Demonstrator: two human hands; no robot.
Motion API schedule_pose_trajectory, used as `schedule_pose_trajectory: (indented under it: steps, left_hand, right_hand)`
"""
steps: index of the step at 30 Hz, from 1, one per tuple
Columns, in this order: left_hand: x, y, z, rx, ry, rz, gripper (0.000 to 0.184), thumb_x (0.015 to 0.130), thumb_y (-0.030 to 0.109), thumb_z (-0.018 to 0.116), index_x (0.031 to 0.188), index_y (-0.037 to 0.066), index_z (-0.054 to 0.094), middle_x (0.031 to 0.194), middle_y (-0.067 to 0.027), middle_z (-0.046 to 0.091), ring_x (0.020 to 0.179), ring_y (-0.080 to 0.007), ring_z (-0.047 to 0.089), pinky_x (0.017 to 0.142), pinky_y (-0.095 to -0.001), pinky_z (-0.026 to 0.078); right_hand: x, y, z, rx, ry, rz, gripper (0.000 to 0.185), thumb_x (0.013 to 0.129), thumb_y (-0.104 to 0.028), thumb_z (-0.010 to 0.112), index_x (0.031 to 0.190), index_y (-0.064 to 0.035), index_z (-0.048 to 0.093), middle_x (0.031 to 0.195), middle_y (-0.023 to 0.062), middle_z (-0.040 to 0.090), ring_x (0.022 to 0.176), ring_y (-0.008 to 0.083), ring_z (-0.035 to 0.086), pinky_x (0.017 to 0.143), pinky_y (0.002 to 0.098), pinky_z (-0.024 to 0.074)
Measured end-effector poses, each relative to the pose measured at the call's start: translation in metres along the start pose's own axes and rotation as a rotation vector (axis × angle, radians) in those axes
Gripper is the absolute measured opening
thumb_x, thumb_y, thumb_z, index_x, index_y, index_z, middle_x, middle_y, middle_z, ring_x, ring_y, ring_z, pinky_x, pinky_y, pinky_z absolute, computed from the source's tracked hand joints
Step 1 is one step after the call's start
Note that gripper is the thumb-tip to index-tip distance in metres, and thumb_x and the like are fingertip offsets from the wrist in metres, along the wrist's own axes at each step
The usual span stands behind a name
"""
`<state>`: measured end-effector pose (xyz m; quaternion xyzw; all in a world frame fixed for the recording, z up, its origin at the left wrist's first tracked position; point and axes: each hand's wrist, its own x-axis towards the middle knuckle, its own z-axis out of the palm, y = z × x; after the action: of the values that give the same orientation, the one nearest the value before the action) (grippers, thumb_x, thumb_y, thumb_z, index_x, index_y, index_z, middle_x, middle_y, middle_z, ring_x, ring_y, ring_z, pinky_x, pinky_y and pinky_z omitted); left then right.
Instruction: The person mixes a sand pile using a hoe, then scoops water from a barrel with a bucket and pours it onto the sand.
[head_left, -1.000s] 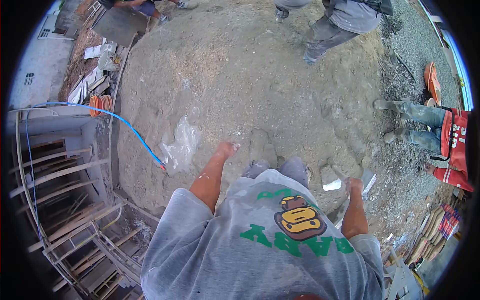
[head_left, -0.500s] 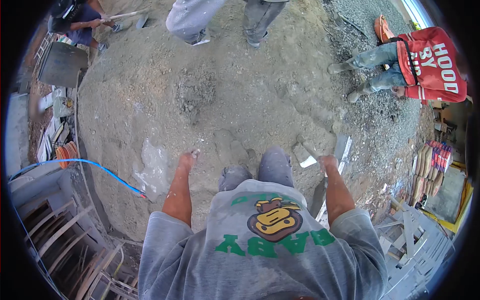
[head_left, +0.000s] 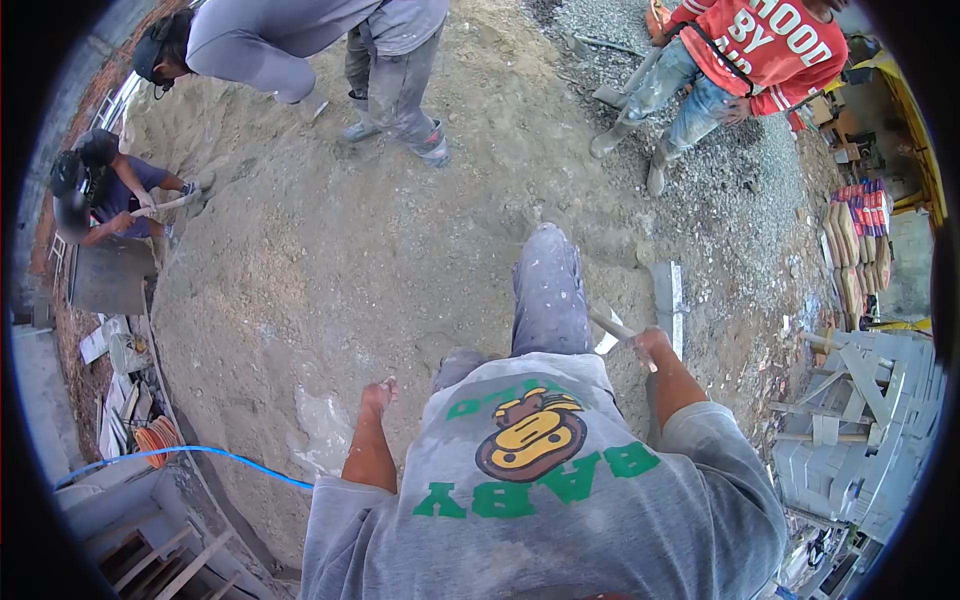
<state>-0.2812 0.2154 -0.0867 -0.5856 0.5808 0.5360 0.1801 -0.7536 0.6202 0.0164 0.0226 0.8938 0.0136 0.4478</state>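
Observation:
My right hand (head_left: 655, 346) is closed around a short tool with a pale wooden handle (head_left: 613, 325). A whitish flat part (head_left: 605, 344) shows beside the handle; the tool's exact kind cannot be made out. Over the sandy ground, my left hand (head_left: 378, 394) hangs with its fingers curled, and I see nothing in it. A light patch (head_left: 320, 425) marks the ground to its left. One of my knees (head_left: 550, 285) is raised forward between my hands. Ahead of my right hand lies a long, straight grey bar (head_left: 670, 290).
A person in a red top (head_left: 760, 45) stands on gravel (head_left: 750, 200) by a shovel (head_left: 612, 97). Another bends over at the top; a third, at left, grips a long handle (head_left: 168, 205). A blue hose (head_left: 235, 456) crosses at left. Stacked bags (head_left: 850, 245) and wood pieces (head_left: 860, 400) stand right.
My view has shifted, and my knee has come forward. The tool stays in my right hand. The person at the top now bends to the left; the one in red appears more upright.

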Motion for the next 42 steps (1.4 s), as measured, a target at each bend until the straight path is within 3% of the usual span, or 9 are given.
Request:
schedule_pose_trajectory:
  steps: [7,9,16,18,21,22,28,34,42]
  left_hand:
    - [0.065,0.062,0.024,-0.299,0.124,0.0,0.034,0.086,0.031,0.05,0.088,0.0,0.063,0.079,-0.0071,0.064,0.067,-0.0157,0.06,0.061,-0.0282,0.046]
    - [0.083,0.079,0.037,-0.174,0.105,-0.041,0.034,0.085,0.032,0.05,0.086,0.0,0.063,0.078,-0.0075,0.064,0.068,-0.0153,0.061,0.062,-0.0283,0.047]
    - [0.23,0.149,0.099,0.381,0.073,-0.024,0.034,0.086,0.035,0.039,0.094,0.013,0.063,0.089,-0.0081,0.065,0.083,-0.0231,0.063,0.07,-0.0335,0.049]
    - [0.277,0.222,0.13,0.515,-0.021,-0.086,0.036,0.087,0.037,0.036,0.098,0.016,0.062,0.093,-0.0087,0.064,0.088,-0.0262,0.061,0.074,-0.0364,0.048]
    - [0.294,0.407,0.145,0.953,-0.165,0.328,0.037,0.085,0.04,0.042,0.104,0.014,0.06,0.099,-0.0127,0.062,0.095,-0.0283,0.058,0.08,-0.0379,0.046]
    - [0.282,0.495,0.146,0.4,-0.113,0.179,0.036,0.083,0.04,0.048,0.105,0.014,0.059,0.099,-0.0142,0.061,0.093,-0.0289,0.058,0.08,-0.0358,0.044]
    - [0.28,0.82,0.141,-0.288,0.003,0.683,0.035,0.085,0.026,0.055,0.107,-0.001,0.054,0.088,-0.0038,0.061,0.08,-0.0127,0.058,0.072,-0.0254,0.047]
    - [0.34,0.817,0.168,-0.02,0.104,0.629,0.026,0.081,0.024,0.058,0.098,0.004,0.06,0.08,-0.0093,0.064,0.074,-0.0168,0.061,0.068,-0.0299,0.047]
    - [0.403,0.822,0.146,0.378,0.107,0.506,0.025,0.081,0.028,0.056,0.092,0.007,0.062,0.08,-0.0143,0.063,0.076,-0.0248,0.061,0.069,-0.0343,0.047]
  right_hand:
    - [0.005,-0.012,-0.037,0.168,-0.399,0.155,0.031,0.059,-0.022,0.074,0.082,-0.0038,0.067,0.08,0.0116,0.062,0.069,0.0224,0.062,0.06,0.0382,0.0505]
    - [0.039,-0.013,-0.043,-0.216,-0.462,0.11,0.041,0.058,-0.027,0.072,0.091,-0.0036,0.063,0.083,0.0101,0.063,0.077,0.0257,0.061,0.071,0.0393,0.0486]
    - [0.162,-0.013,-0.131,-0.233,-0.603,0.175,0.04,0.061,-0.023,0.069,0.096,-0.0055,0.063,0.099,0.0142,0.06,0.091,0.0266,0.058,0.077,0.0361,0.0469]
    - [0.185,-0.021,-0.175,-0.28,-0.564,0.132,0.04,0.061,-0.024,0.068,0.097,-0.0056,0.063,0.1,0.0141,0.06,0.091,0.0268,0.058,0.078,0.036,0.0468]
    - [0.208,-0.031,-0.232,-0.32,-0.522,0.099,0.04,0.062,-0.024,0.067,0.098,-0.0058,0.063,0.101,0.014,0.06,0.093,0.0272,0.058,0.079,0.0358,0.0467]
    - [0.213,-0.034,-0.248,-0.323,-0.509,0.092,0.04,0.062,-0.024,0.067,0.098,-0.0058,0.063,0.101,0.014,0.06,0.093,0.0274,0.058,0.079,0.0357,0.0467]
    - [0.232,-0.04,-0.298,-0.314,-0.447,0.09,0.041,0.064,-0.024,0.064,0.101,-0.0061,0.062,0.103,0.0138,0.06,0.095,0.0282,0.058,0.08,0.0352,0.0464]
    - [0.271,-0.066,-0.329,-0.335,-0.398,0.044,0.042,0.066,-0.025,0.062,0.103,-0.0064,0.061,0.104,0.0136,0.06,0.097,0.029,0.058,0.082,0.0348,0.0462]
    - [0.412,-0.272,-0.409,-0.267,-0.341,-0.005,0.037,0.058,-0.029,0.063,0.088,-0.0057,0.067,0.093,0.0162,0.063,0.089,0.0275,0.061,0.076,0.0359,0.0482]
